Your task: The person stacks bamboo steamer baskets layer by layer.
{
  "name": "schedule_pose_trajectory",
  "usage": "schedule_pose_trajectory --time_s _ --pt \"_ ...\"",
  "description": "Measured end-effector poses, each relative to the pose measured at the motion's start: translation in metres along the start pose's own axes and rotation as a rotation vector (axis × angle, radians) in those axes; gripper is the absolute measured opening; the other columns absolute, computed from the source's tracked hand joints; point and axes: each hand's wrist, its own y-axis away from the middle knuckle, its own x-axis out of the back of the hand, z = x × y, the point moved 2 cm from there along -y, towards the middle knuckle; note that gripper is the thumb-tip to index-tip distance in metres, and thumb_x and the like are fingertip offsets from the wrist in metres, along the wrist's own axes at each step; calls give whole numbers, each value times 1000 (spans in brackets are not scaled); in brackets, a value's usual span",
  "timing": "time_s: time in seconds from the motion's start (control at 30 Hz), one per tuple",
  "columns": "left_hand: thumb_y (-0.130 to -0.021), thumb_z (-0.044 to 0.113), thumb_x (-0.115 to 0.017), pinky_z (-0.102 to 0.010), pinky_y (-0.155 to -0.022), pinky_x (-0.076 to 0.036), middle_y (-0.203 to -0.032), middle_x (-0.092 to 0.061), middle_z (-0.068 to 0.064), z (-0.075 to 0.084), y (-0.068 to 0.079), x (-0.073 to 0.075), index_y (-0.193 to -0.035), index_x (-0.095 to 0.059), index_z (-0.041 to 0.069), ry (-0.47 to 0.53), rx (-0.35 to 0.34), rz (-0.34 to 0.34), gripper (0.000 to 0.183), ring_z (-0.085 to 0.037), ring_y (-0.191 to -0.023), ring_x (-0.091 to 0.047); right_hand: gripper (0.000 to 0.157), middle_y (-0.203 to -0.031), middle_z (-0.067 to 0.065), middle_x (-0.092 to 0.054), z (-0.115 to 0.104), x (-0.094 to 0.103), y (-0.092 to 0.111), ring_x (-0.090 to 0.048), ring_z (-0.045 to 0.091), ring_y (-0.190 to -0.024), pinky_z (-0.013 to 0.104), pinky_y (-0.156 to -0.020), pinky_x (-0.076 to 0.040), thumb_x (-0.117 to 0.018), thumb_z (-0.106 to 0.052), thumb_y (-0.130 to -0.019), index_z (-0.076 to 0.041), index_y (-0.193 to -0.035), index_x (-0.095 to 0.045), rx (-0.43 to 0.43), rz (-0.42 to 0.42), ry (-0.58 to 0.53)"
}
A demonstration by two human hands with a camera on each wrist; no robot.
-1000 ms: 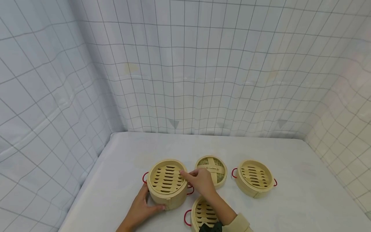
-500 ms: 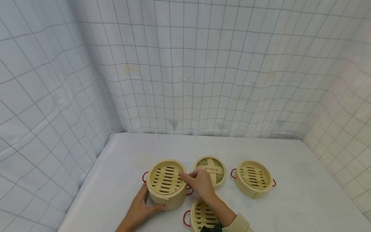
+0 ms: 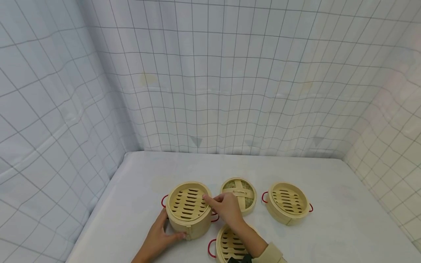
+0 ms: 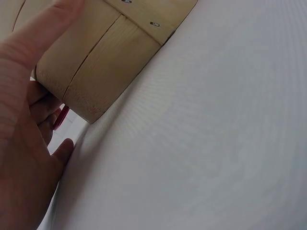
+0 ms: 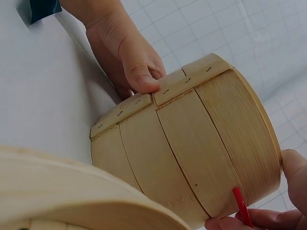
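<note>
Head view showed the steamer stack [image 3: 190, 209] standing on the white table [image 3: 146, 190] between the two hands. The left hand [image 3: 159, 233] gripped it low, thumb on its near wall and fingers round its left side, while the right hand [image 3: 227, 209] pinched the right rim, near the round lid [image 3: 239, 186].

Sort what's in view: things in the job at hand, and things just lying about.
In the job: steamer stack, left hand, right hand, both holding it.
Lying about, perhaps for later: lid, far-right steamer, near steamer.
</note>
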Motion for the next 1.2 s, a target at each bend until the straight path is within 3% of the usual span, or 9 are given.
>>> schedule_pose_trajectory --time_s 0.47,0.7,0.8,1.0,1.13,1.2 --pt "-58 27 -88 -8 -100 -18 -141 -37 0 -1 -7 2 -141 -34 23 -23 75 5 99 -3 -130 -25 43 -56 -5 -61 -2 -1 -5 -57 10 -54 23 -42 -43 -66 -48 -81 -7 -69 -73 6 19 11" --pt "-56 21 -89 -5 -97 -17 -139 -40 -8 3 -8 3 -140 -35 14 -66 85 18 100 4 -126 -25 43 -58 -4 -62 -2 -1 -7 -58 9 -55 24 -44 -45 -65 -48 -81 -6 -73 -73 5 8 5" --pt "-55 17 -89 -5 -96 -21 -134 -45 -9 8 -8 4 -138 -38 10 -66 97 35 98 0 -120 -35 44 -62 -2 -63 -2 2 -7 -56 10 -56 24 -46 -45 -64 -49 -82 -7 -76 -73 -2 -22 13" --pt "-56 25 -88 -25 -90 -36 -124 -49 4 3 -7 6 -139 -38 18 -158 143 51 97 -7 -98 -45 42 -80 0 -66 2 24 -4 -56 12 -72 30 -61 -49 -63 -49 -83 -8 -87 -73 10 -49 80" --pt "-57 26 -88 -35 -91 -37 -120 -50 3 0 -7 7 -139 -38 15 -169 182 53 96 -9 -98 -44 37 -92 5 -67 8 51 2 -61 16 -82 32 -70 -52 -67 -40 -82 -5 -94 -71 16 -29 69" --pt "-58 25 -87 -33 -94 -35 -120 -50 3 1 -8 8 -139 -38 13 -158 206 47 95 -9 -100 -43 36 -94 7 -67 15 65 6 -62 17 -83 32 -70 -53 -68 -36 -82 -3 -96 -70 8 -12 66"
